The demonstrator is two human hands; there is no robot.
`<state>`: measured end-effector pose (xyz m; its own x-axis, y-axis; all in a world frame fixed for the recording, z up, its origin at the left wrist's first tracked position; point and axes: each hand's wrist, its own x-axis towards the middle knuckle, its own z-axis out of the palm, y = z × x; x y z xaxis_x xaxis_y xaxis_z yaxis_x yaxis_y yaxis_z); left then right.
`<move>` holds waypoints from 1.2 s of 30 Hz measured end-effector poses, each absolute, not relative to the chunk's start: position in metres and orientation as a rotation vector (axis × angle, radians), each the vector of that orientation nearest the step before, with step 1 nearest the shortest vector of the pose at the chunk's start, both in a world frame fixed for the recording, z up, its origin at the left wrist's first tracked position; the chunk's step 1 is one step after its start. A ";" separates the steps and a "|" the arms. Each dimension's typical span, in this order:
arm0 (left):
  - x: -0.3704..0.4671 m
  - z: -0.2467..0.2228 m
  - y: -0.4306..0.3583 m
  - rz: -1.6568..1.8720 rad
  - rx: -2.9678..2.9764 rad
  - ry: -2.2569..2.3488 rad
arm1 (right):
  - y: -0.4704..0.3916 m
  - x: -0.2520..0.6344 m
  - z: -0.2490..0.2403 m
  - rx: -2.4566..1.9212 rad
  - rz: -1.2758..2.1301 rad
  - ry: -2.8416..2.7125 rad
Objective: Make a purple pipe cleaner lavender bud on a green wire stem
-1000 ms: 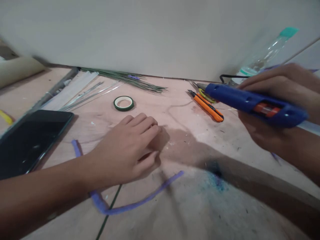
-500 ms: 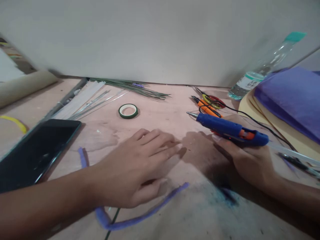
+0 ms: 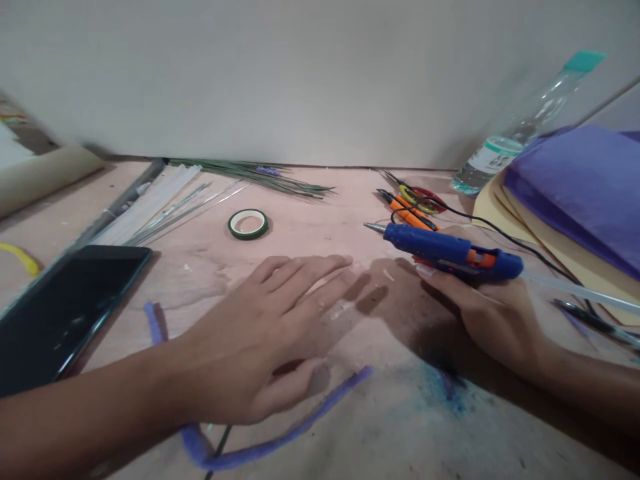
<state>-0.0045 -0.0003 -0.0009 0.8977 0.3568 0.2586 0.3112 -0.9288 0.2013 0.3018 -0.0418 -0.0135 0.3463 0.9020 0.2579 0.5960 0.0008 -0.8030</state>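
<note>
My left hand (image 3: 275, 333) lies palm down over the table, its fingers stretched toward the right and nothing visible in them. Beneath that wrist runs a bent purple strip (image 3: 285, 440), whose two ends show on either side of my arm. A thin dark green stem (image 3: 225, 441) crosses under the strip near the front edge. In my right hand (image 3: 493, 320) is a blue glue gun (image 3: 430, 248), held by its handle, which my fingers hide. Its metal nozzle points left, and a clear glue stick (image 3: 570, 291) sticks out of its back.
A green tape roll (image 3: 249, 224) lies beyond my left hand, a black phone (image 3: 75, 307) at the left. Green stems (image 3: 295, 184) lie along the wall. Behind the glue gun are an orange cutter (image 3: 407, 210) and scissors (image 3: 430, 202); a bottle (image 3: 530, 127) and purple sheets (image 3: 585, 180) stand right.
The whole view has shifted slightly, with most things now a little further left. My left fingers look straighter and flatter. The glue gun stays in my right hand.
</note>
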 end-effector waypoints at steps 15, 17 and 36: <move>0.001 0.001 0.000 0.210 2.902 0.455 | -0.041 0.301 -0.013 -1.645 0.450 -1.329; 0.001 0.001 0.001 0.181 2.883 0.463 | -0.041 0.301 -0.014 -1.620 0.476 -1.323; -0.002 -0.003 0.001 0.374 2.931 0.506 | -0.042 0.301 -0.015 -1.555 0.513 -1.341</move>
<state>-0.0016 0.0012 -0.0033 0.9123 0.3465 0.2185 0.3106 -0.9329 0.1823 0.3008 -0.0416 -0.0153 0.3008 0.9143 0.2712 0.5005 0.0907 -0.8610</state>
